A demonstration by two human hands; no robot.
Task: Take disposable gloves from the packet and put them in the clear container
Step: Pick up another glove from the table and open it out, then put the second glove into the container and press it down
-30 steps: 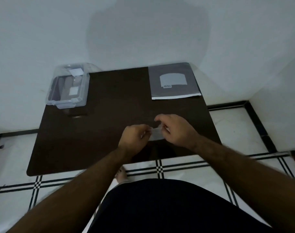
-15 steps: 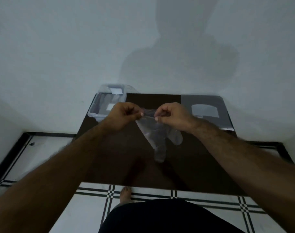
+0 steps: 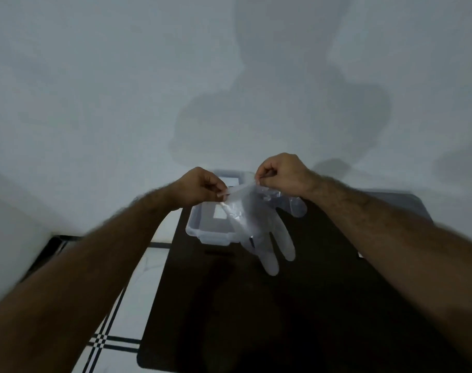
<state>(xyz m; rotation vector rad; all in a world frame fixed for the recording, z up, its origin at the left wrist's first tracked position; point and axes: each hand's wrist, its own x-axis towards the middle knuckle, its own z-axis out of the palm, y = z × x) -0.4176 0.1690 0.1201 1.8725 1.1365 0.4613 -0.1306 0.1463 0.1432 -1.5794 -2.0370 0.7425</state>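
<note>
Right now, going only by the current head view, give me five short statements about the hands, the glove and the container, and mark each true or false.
1. Both hands pinch the cuff of the clear glove. True: the left hand and right hand each grip its top edge.
2. The glove lies flat on the table. False: it hangs in the air, fingers pointing down.
3. The clear container sits on the dark table behind the glove. True.
4. The glove is already inside the container. False: it is held in front of it.
5. The left hand rests on the table. False: it is raised, holding the glove.
</note>
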